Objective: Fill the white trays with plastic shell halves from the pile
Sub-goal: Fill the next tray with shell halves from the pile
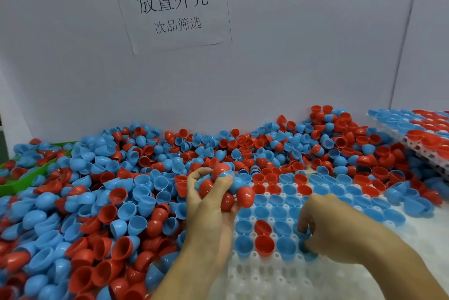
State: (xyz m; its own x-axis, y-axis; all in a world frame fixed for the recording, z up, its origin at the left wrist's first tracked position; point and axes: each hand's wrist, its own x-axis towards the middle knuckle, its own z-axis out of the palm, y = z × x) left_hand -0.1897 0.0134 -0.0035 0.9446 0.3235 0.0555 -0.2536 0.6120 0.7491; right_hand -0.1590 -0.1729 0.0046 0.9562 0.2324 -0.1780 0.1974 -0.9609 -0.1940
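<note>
A big pile of red and blue plastic shell halves point(116, 193) covers the table's left and back. My left hand point(206, 207) grips a bunch of red and blue shell halves point(223, 188), raised over the left edge of the white tray point(267, 278). The tray's far rows hold blue and red halves; its near rows show bare holes. My right hand point(325, 229) reaches down onto the tray, fingers curled, pinching a blue shell half point(306, 246) at a socket.
A stack of filled white trays point(422, 134) stands at the back right. A green bin point(21, 178) with shells sits at the far left. A wall with a paper sign point(170, 6) closes off the back.
</note>
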